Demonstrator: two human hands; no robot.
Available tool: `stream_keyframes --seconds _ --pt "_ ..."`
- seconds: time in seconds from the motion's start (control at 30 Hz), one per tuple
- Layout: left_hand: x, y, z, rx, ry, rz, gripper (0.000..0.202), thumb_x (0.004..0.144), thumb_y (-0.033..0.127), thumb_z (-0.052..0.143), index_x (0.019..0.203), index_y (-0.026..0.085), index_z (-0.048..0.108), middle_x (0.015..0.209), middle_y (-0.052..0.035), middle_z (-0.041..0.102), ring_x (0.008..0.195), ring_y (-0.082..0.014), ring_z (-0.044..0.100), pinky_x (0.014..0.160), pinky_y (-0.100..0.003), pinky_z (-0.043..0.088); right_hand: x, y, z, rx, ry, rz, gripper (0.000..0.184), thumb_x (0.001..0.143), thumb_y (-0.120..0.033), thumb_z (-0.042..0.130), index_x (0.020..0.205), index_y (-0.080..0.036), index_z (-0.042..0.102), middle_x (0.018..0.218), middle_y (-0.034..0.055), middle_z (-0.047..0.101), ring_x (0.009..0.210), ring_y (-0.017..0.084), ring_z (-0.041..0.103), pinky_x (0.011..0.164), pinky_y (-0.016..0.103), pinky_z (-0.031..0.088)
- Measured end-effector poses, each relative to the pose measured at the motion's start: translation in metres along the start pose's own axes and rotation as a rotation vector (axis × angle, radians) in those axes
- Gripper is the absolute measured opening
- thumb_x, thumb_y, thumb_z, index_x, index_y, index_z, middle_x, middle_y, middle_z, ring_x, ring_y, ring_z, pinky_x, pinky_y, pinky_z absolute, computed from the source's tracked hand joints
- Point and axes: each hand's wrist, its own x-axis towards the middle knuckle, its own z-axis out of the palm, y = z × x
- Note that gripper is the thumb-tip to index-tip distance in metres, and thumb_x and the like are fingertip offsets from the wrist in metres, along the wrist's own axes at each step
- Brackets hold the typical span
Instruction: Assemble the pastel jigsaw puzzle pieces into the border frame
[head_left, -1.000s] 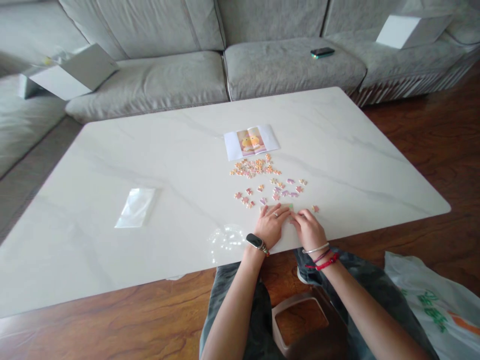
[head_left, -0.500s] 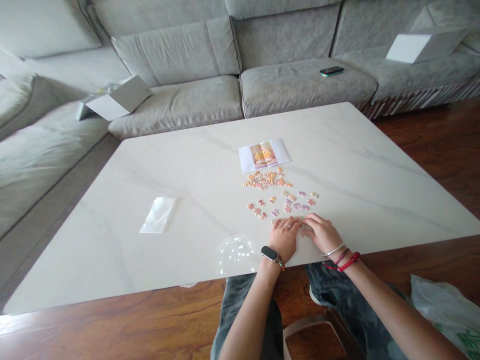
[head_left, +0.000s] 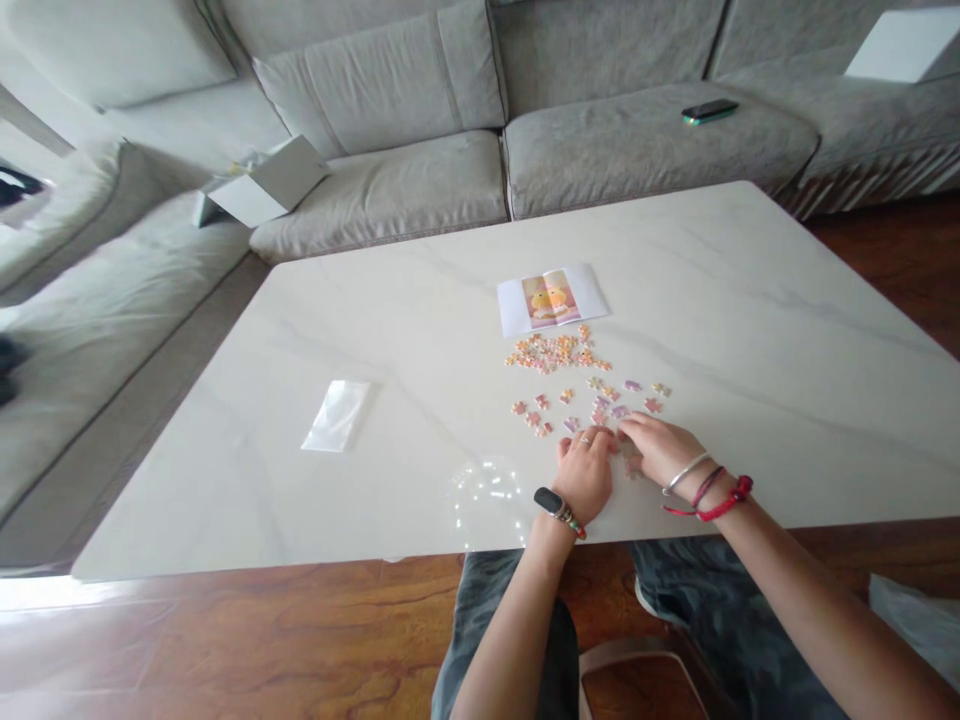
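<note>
Both of my hands rest on the white marble table (head_left: 750, 300), just below a scatter of small loose jigsaw pieces (head_left: 600, 405) in pink, peach and lilac. My left hand (head_left: 585, 472) has its fingers curled down at the tabletop, and my right hand (head_left: 658, 448) reaches across towards it, the fingertips nearly meeting. Whether either hand pinches a piece is hidden by the fingers. Farther up lies a dense pile of pieces (head_left: 555, 352), and above that a printed picture sheet (head_left: 551, 300) showing a yellow cartoon figure.
A clear plastic bag (head_left: 337, 415) lies flat on the table's left side. Behind the table stands a grey sofa (head_left: 652, 150) holding a phone (head_left: 709, 111) and a white box (head_left: 266, 182). Wooden floor (head_left: 225, 630) surrounds the table, and my knees sit below its near edge.
The view has swung left, so the table and pieces sit farther right in the frame. My hands stay close together, with the right hand now flatter and reaching nearer the left.
</note>
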Motion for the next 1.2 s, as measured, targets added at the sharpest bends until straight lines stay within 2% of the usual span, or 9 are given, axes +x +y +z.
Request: stream_keyframes --seconds 0.13,0.2,0.23,0.4,0.67,0.9,1.0,1.13,1.2 --pt "0.003 -0.030 -0.026 -0.008 0.142 -0.076 0.025 0.083 0.017 0.035 0.100 0.018 0.053 0.102 -0.0075 0.051 0.092 -0.0152 0.050 0.080 -0.033 0.043 0.012 0.007 -0.011 0.057 -0.004 -0.012 0.012 0.064 -0.018 0.059 0.076 -0.018 0.057 0.083 0.0039 0.060 0.077 0.017 0.055 0.068 0.026 0.040" --pt "0.003 -0.049 -0.039 0.012 0.357 -0.245 0.023 0.079 0.015 0.040 0.094 0.019 0.056 0.092 -0.0061 0.052 0.084 -0.0149 0.052 0.075 -0.031 0.044 0.015 0.013 -0.020 0.134 0.052 -0.013 0.010 0.067 -0.021 0.057 0.077 -0.019 0.059 0.076 0.0026 0.061 0.071 0.015 0.056 0.067 0.025 0.041" --pt "0.002 -0.057 -0.044 0.040 0.382 -0.303 0.022 0.078 0.015 0.042 0.094 0.020 0.057 0.089 -0.0054 0.051 0.081 -0.0148 0.052 0.072 -0.029 0.044 0.016 0.016 -0.024 0.183 0.092 -0.001 0.011 0.068 -0.022 0.055 0.078 -0.019 0.059 0.073 0.0016 0.062 0.067 0.014 0.056 0.065 0.025 0.042" --pt "0.002 -0.073 -0.045 0.176 0.234 -0.309 0.023 0.076 0.018 0.046 0.093 0.025 0.060 0.084 -0.0037 0.050 0.077 -0.0149 0.050 0.070 -0.027 0.043 0.010 0.031 -0.030 0.384 0.244 0.110 0.015 0.069 -0.025 0.053 0.081 -0.019 0.061 0.069 0.0000 0.063 0.058 0.010 0.056 0.060 0.022 0.044" --pt "0.008 -0.069 -0.034 0.241 0.238 -0.312 0.013 0.076 0.024 0.046 0.083 0.021 0.056 0.088 -0.0046 0.052 0.083 -0.0180 0.050 0.077 -0.034 0.040 0.002 0.036 -0.025 0.475 0.308 0.097 0.013 0.069 -0.022 0.053 0.077 -0.018 0.062 0.071 0.0013 0.064 0.062 0.011 0.058 0.061 0.023 0.046" --pt "-0.002 -0.053 -0.040 0.145 0.307 -0.414 0.007 0.072 0.015 0.048 0.073 0.020 0.053 0.075 -0.0013 0.056 0.070 -0.0142 0.052 0.063 -0.027 0.042 -0.008 0.032 -0.015 0.526 0.319 0.063 0.012 0.071 -0.022 0.052 0.077 -0.018 0.062 0.072 0.0011 0.065 0.063 0.011 0.058 0.061 0.023 0.046" --pt "-0.012 -0.038 -0.039 -0.083 0.334 -0.378 0.007 0.074 0.021 0.048 0.075 0.019 0.055 0.078 -0.0021 0.057 0.075 -0.0133 0.054 0.065 -0.025 0.043 -0.016 0.028 -0.012 0.580 0.288 0.049 0.012 0.071 -0.021 0.052 0.078 -0.018 0.062 0.075 0.0019 0.065 0.065 0.011 0.059 0.062 0.023 0.046" --pt "-0.023 -0.006 -0.023 -0.688 0.031 -0.319 0.022 0.075 0.029 0.050 0.094 0.018 0.049 0.080 -0.0023 0.060 0.071 -0.0116 0.059 0.060 -0.022 0.045 -0.027 0.022 -0.005 0.750 0.154 0.015 0.019 0.070 -0.025 0.054 0.086 -0.017 0.061 0.077 0.0026 0.065 0.068 0.011 0.059 0.063 0.023 0.048" --pt "-0.026 0.009 -0.009 -0.826 -0.046 -0.311 0.028 0.072 0.028 0.055 0.096 0.017 0.046 0.079 -0.0019 0.060 0.069 -0.0107 0.060 0.063 -0.023 0.047 -0.033 0.020 0.000 0.853 0.050 -0.032 0.025 0.069 -0.028 0.056 0.092 -0.017 0.059 0.078 0.0027 0.064 0.069 0.012 0.060 0.063 0.023 0.049"
